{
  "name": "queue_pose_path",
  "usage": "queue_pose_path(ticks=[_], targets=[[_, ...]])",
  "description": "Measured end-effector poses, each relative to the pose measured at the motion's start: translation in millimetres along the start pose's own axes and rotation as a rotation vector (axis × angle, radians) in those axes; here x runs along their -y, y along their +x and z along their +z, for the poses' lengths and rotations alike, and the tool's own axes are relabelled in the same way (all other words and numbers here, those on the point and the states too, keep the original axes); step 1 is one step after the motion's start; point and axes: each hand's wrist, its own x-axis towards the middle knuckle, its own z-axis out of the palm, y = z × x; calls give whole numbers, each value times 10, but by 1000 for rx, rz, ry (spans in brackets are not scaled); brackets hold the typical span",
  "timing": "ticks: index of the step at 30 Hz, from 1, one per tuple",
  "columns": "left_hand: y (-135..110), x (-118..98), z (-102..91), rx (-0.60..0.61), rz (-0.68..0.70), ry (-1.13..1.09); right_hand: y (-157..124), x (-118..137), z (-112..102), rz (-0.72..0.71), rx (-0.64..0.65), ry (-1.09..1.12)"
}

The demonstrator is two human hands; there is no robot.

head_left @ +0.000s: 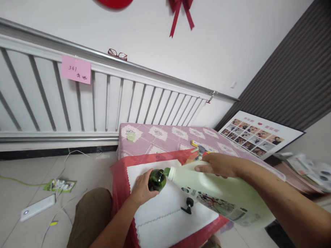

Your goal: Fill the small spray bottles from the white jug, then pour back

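Note:
My left hand [142,188] is wrapped around a small dark green bottle [157,180] whose pump top is off. In my right hand [221,164] is a big pale green jug [219,198] with a printed label, tipped on its side and gripped from above. The jug's green spout [166,171] meets the mouth of the small bottle; whether liquid is flowing I cannot make out. Below the jug, a black pump head [189,206] lies on the white cloth [162,225].
A red cover [119,191] lies under the white cloth on a table with a purple patterned cloth [167,133]. A green cap [131,137] sits at its far left corner. On the floor are a power strip [60,185], cables and a white power bank [37,207].

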Motion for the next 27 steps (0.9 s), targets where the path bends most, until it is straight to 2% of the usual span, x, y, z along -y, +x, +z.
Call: queue_pose_path(ticks=[3, 27], targets=[[1, 3, 4, 0, 5, 2, 1, 7, -1, 55, 53, 23], [-1, -13, -4, -9, 12, -17, -23, 65, -26, 77, 52, 2]])
